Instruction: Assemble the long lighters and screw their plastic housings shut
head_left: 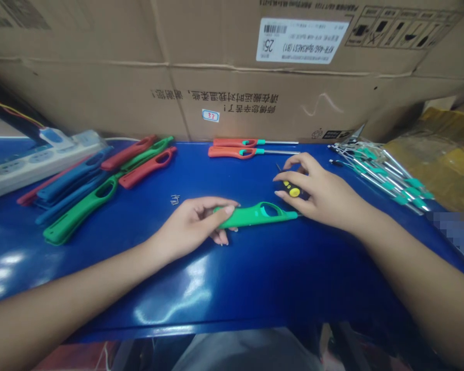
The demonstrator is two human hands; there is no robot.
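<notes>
My left hand [201,221] is closed around the butt end of a green long-nosed lighter [247,215], thumb on top. The lighter lies level just above the blue table, its trigger loop and teal collar pointing right. Its metal tube is mostly hidden behind my right hand [313,188]. In that hand, fingers curled, sits a short screwdriver [294,191] with a black and yellow handle, its thin shaft pointing up and left. A few small screws [175,199] lie on the table left of the lighter.
Two orange lighters [232,152] lie at the back by a cardboard box [224,77]. Red, blue and green handle shells [81,211] are piled left, beside a white power strip [42,162]. Metal tubes with teal parts and wires [390,178] lie at right near a taped carton [441,149].
</notes>
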